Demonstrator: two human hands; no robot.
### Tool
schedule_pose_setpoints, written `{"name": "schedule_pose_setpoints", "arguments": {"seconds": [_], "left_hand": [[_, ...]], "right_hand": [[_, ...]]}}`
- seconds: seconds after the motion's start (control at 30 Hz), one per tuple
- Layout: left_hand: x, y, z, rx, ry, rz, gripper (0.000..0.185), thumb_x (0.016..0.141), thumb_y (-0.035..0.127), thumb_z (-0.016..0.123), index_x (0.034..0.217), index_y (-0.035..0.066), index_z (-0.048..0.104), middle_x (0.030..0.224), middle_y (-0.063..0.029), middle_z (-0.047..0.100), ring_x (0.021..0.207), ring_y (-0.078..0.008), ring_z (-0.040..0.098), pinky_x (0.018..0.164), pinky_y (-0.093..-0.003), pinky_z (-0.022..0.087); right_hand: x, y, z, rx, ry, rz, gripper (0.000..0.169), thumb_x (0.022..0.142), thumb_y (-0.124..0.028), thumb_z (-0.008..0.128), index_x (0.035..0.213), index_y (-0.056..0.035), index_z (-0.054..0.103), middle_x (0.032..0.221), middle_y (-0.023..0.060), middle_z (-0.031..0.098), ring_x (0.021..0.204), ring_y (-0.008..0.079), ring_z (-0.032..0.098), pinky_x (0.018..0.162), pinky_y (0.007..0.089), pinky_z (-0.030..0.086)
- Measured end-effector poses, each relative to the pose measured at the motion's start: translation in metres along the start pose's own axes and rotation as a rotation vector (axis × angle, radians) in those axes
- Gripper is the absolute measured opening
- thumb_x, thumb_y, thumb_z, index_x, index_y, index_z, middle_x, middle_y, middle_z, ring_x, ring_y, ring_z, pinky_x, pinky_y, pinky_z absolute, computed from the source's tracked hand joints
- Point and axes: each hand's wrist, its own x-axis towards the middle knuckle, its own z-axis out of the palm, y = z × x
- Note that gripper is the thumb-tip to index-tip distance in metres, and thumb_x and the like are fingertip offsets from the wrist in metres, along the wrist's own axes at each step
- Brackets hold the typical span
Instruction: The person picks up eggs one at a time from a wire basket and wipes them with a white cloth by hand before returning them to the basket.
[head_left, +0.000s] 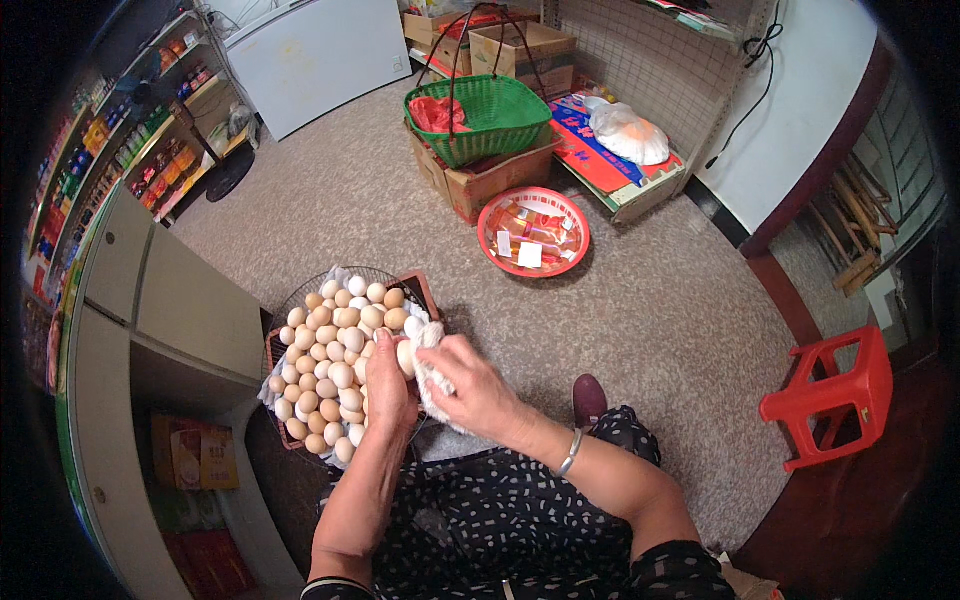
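Note:
My left hand (390, 390) holds a pale egg (406, 359) at the right side of a heap of eggs. In my right hand (472, 390) is a white cloth (431, 371), pressed against that egg. Brown, cream and white eggs (340, 374) are piled on a light cloth in a round wire basket (300, 289), left of my hands. Part of a reddish-brown crate shows beneath the basket. My left palm and the far side of the held egg are hidden.
A red-rimmed basin (487, 251) with shiny packages stands on the floor ahead. Beyond it a green basket (517, 105) sits on a cardboard box (480, 187). A red plastic stool (862, 397) is at the right, a cabinet (195, 300) at the left. A chest freezer (322, 67) stands farther back.

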Motion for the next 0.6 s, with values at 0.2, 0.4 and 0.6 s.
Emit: {"name": "schedule_pose_setpoints", "arguments": {"seconds": [0.2, 0.4, 0.6], "left_hand": [[-0.005, -0.004, 0.002, 0.011, -0.070, 0.005, 0.039, 0.101, 0.037, 0.035, 0.101, 0.004, 0.055, 0.087, -0.0085, 0.060, 0.075, -0.0161, 0.059, 0.066, -0.0313, 0.051], [-0.002, 0.004, 0.001, 0.007, -0.006, 0.013, 0.040, 0.100, 0.040, 0.034, 0.100, 0.005, 0.054, 0.085, -0.0070, 0.058, 0.075, -0.0146, 0.058, 0.064, -0.0289, 0.050], [-0.002, -0.005, -0.005, 0.045, -0.140, 0.060, 0.037, 0.101, 0.033, 0.036, 0.105, 0.001, 0.054, 0.095, -0.0096, 0.061, 0.082, -0.0158, 0.060, 0.070, -0.0285, 0.051]], "right_hand": [[0.003, -0.007, -0.003, -0.017, 0.068, -0.083, 0.038, 0.080, -0.007, 0.062, 0.116, -0.0030, 0.055, 0.106, 0.0169, 0.050, 0.097, 0.0333, 0.056, 0.082, 0.0383, 0.048], [0.000, -0.002, 0.000, -0.013, -0.009, 0.005, 0.041, 0.079, -0.007, 0.063, 0.118, -0.0028, 0.054, 0.105, 0.0163, 0.049, 0.098, 0.0334, 0.056, 0.081, 0.0387, 0.048], [0.003, -0.005, -0.001, -0.012, 0.070, -0.118, 0.040, 0.079, -0.007, 0.063, 0.118, -0.0030, 0.054, 0.105, 0.0170, 0.050, 0.096, 0.0340, 0.056, 0.082, 0.0385, 0.048]]}}
